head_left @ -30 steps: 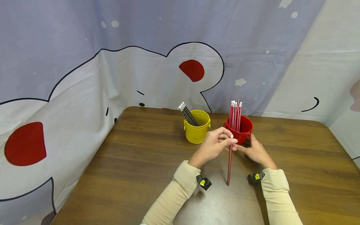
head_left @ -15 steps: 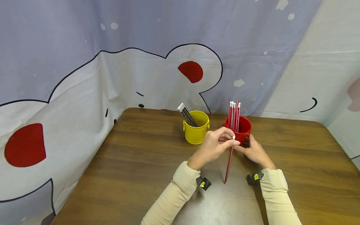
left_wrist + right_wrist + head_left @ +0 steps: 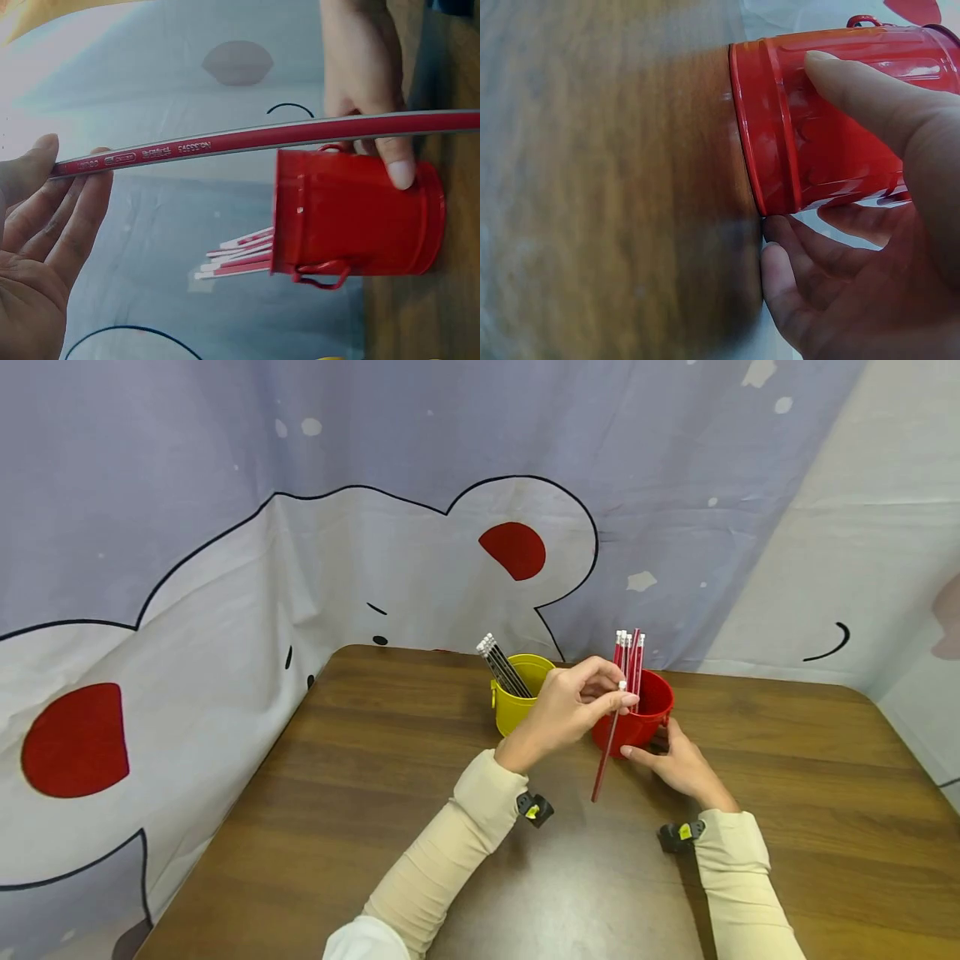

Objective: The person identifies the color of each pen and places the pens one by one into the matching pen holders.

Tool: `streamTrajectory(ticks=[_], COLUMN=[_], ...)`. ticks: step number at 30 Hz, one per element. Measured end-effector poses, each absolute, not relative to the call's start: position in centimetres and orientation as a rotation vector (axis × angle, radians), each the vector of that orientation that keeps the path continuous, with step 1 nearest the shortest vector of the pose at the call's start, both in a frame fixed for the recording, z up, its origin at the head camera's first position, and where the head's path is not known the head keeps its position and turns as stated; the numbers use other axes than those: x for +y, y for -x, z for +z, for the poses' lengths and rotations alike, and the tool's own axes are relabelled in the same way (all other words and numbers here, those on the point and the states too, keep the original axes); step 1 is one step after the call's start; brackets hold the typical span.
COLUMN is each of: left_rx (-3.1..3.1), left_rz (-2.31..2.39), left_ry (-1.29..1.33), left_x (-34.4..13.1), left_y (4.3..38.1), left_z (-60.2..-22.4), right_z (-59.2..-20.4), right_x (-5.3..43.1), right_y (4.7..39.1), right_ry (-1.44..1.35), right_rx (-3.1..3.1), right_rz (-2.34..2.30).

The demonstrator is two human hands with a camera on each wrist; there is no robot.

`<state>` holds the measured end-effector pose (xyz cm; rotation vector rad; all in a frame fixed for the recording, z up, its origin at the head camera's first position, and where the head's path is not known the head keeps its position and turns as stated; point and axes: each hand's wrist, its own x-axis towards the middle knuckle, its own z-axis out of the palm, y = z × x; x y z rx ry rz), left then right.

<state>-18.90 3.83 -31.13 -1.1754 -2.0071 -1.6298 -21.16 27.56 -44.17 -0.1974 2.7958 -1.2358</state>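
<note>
My left hand (image 3: 553, 714) pinches a red pencil (image 3: 606, 756) near its white eraser end. The pencil hangs in front of the red bucket (image 3: 642, 727), tilted, its lower end above the table. In the left wrist view, the red pencil (image 3: 247, 141) shows silver edges and printed lettering. My right hand (image 3: 684, 768) holds the bucket low down; in the right wrist view the thumb (image 3: 855, 82) lies along the wall and the fingers are beneath, on the other side. Several red and white pencils (image 3: 638, 668) stand upright inside, eraser ends up.
Left of the red bucket stands a yellow bucket (image 3: 509, 712), partly behind my left hand, with several dark pencils (image 3: 506, 668) leaning left in it. Both are on a brown wooden table (image 3: 360, 777). A printed curtain (image 3: 360, 568) hangs behind the table.
My left hand has raised the pencil, and its lower end has swung left and up toward the bucket. The right hand and the red bucket have stayed in place.
</note>
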Motion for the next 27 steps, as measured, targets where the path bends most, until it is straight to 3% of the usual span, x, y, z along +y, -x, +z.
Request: streamTrajectory(ticks=[16, 27], left_rx=[-1.892, -1.996], left_rz=[-1.462, -1.586], left_ry=[1.232, 1.158], left_x=[4.3, 4.6], left_y=[23.7, 22.1], left_z=[-27.2, -22.8], right_z=[-43.9, -43.9], right_x=[27.7, 27.5], right_y=[21.1, 21.1], right_ry=[0.182, 0.183], right_rx=[2.781, 2.779], right_rz=[-1.228, -1.208])
